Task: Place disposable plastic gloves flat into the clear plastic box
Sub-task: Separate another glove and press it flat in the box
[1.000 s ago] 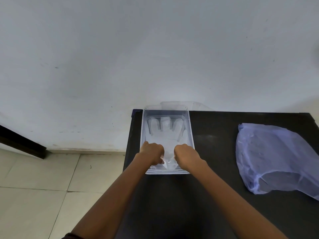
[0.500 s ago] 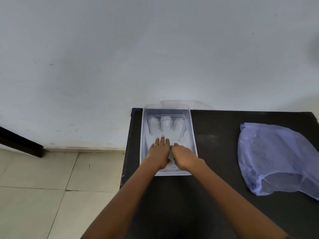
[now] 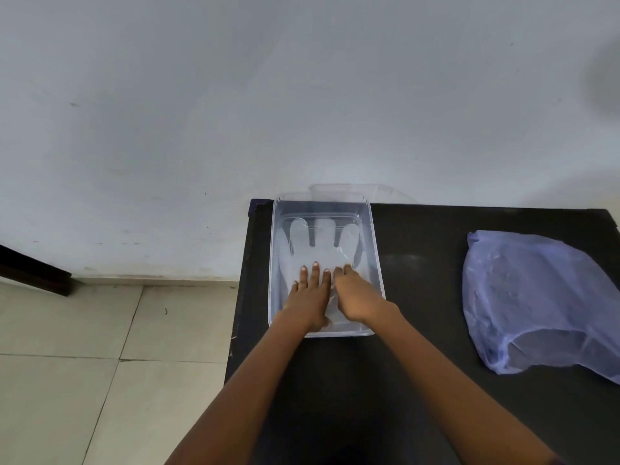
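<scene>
A clear plastic box point(image 3: 375, 263) is being kept at the far left corner of a black table point(image 3: 419, 297), close against a white wall point(image 3: 302, 95). A disposable glove point(image 3: 322, 245) is being held flat on the bottom of the box, its fingers pointing toward the wall. The glove is being pressed down by the left hand point(image 3: 310, 297), whose fingers are being kept straight and slightly spread, palm down. The right hand point(image 3: 355, 297) is being laid just beside it, touching it at the fingers; its fingers are being bent a little onto the glove, and whether any plastic is being pinched cannot be told. A clear lid point(image 3: 355, 191) is being leaned behind the box against the wall. A pale blue plastic bag point(image 3: 536, 297) is being left well apart on the right of the table. A tiled floor point(image 3: 100, 364) is being shown to the left
</scene>
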